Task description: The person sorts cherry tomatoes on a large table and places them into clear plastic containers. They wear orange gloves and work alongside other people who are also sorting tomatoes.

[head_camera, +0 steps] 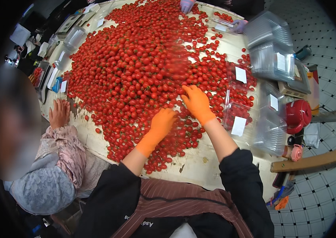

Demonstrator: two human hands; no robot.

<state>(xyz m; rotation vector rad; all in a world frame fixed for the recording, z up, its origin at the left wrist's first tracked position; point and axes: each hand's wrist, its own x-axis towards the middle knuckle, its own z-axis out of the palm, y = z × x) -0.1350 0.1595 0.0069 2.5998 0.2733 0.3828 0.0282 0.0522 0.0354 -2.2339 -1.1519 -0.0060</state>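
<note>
A large heap of cherry tomatoes [132,71] covers the middle of a pale table [200,165]. My left hand [162,122], in an orange glove, is low over the near part of the heap. Its fingers curl down at the tomatoes, and I cannot tell if any are in them. My right hand [198,103], gloved the same, reaches the heap's right side with thumb and forefinger apart. No tomato shows between them. Right of it, a clear plastic clamshell box [252,134] with a white label [238,126] stands with tomatoes seen through it.
Stacks of clear plastic boxes [270,131] line the right edge, beside a red kettle [299,114] and a cardboard strip [313,159]. At left, another person's bare hand [59,113] rests on the table. Across the table are another person's purple-gloved hands [187,5].
</note>
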